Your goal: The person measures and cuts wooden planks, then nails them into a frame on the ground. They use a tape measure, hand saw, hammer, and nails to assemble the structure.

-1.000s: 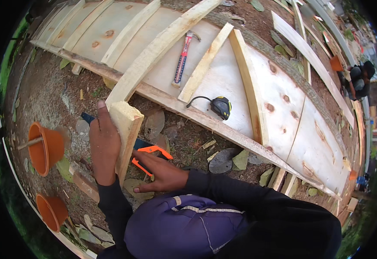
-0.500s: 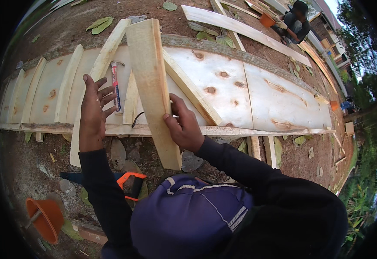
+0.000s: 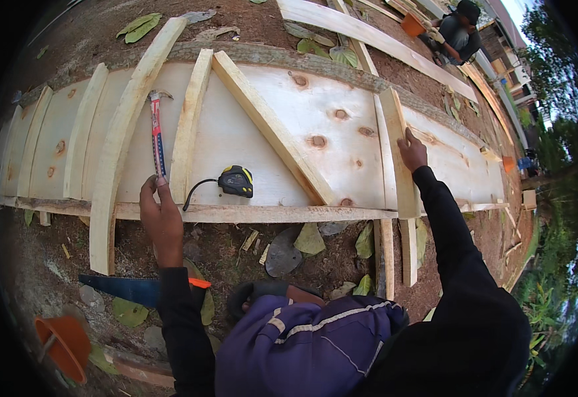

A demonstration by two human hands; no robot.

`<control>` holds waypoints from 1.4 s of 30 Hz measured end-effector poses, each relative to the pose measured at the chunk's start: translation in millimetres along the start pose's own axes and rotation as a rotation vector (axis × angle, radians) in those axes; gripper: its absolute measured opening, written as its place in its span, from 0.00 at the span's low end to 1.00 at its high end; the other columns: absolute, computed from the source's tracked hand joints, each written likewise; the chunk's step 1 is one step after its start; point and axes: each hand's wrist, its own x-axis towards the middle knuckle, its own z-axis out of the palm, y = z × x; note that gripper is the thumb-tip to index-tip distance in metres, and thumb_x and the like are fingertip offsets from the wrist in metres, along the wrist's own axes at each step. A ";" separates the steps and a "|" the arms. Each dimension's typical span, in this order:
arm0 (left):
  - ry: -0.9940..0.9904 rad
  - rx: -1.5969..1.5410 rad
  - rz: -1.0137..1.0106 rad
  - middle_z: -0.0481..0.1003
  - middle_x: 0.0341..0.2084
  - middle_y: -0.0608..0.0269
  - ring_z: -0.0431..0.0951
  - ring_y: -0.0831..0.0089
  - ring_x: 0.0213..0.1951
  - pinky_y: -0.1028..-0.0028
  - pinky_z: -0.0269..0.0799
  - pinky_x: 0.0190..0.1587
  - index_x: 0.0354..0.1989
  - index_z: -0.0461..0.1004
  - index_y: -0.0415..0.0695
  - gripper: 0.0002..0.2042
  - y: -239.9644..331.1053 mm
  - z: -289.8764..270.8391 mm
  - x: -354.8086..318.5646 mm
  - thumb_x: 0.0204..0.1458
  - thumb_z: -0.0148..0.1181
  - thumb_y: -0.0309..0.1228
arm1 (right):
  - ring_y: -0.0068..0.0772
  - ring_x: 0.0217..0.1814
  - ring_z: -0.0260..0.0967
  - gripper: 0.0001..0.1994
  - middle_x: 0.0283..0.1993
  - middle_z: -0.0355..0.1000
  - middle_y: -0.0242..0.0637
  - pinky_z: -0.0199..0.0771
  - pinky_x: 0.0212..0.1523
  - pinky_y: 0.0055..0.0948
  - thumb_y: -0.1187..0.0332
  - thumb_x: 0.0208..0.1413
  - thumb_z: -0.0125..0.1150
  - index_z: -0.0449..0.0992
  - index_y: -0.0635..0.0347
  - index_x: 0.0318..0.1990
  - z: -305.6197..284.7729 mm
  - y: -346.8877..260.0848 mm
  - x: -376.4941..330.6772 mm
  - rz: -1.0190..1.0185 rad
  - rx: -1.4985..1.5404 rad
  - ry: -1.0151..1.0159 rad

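My left hand [image 3: 161, 221] pinches the lower end of the handle of a claw hammer [image 3: 158, 135]. The hammer lies on a pale plywood panel [image 3: 276, 106], its head toward the far side. At the right, my right hand [image 3: 412, 151] grips the edge of a short wooden board [image 3: 398, 155], which lies across the panel and reaches over its near rail. Between my hands sits a black and yellow tape measure [image 3: 236, 180] with a black strap. A diagonal batten [image 3: 272, 129] and an upright batten [image 3: 192, 126] lie on the panel near the hammer.
A long batten [image 3: 130, 132] crosses the panel at the left, overhanging its near edge. On the ground are a handsaw [image 3: 120, 289], partly behind my left arm, and an orange bucket [image 3: 64, 347]. Another person [image 3: 458, 36] crouches at the far right, near long planks [image 3: 375, 43].
The short board has gone from in front of me to the right end of the panel, carried by my right hand. My left hand, open before, has closed on the hammer handle.
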 end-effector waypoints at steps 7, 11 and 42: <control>-0.038 0.067 -0.018 0.76 0.52 0.44 0.75 0.54 0.56 0.59 0.69 0.58 0.58 0.73 0.34 0.24 -2.6 4.8 -8.8 0.68 0.51 0.44 | 0.64 0.54 0.74 0.32 0.52 0.76 0.60 0.73 0.56 0.53 0.50 0.62 0.54 0.63 0.49 0.72 29.5 -2.7 6.1 -0.008 -0.019 0.024; -0.030 0.119 0.008 0.75 0.54 0.43 0.75 0.54 0.56 0.59 0.69 0.58 0.59 0.72 0.34 0.23 -2.4 7.8 -15.4 0.68 0.52 0.44 | 0.64 0.53 0.75 0.32 0.51 0.77 0.58 0.74 0.55 0.54 0.49 0.62 0.51 0.62 0.50 0.71 29.7 -13.2 20.4 0.007 -0.067 -0.029; -0.098 0.290 0.114 0.72 0.59 0.42 0.70 0.52 0.62 0.59 0.61 0.66 0.63 0.68 0.32 0.23 -6.3 -4.3 -25.7 0.67 0.54 0.37 | 0.58 0.43 0.77 0.30 0.42 0.78 0.53 0.76 0.46 0.54 0.53 0.63 0.49 0.61 0.53 0.71 56.8 -25.7 6.1 0.050 -0.064 0.035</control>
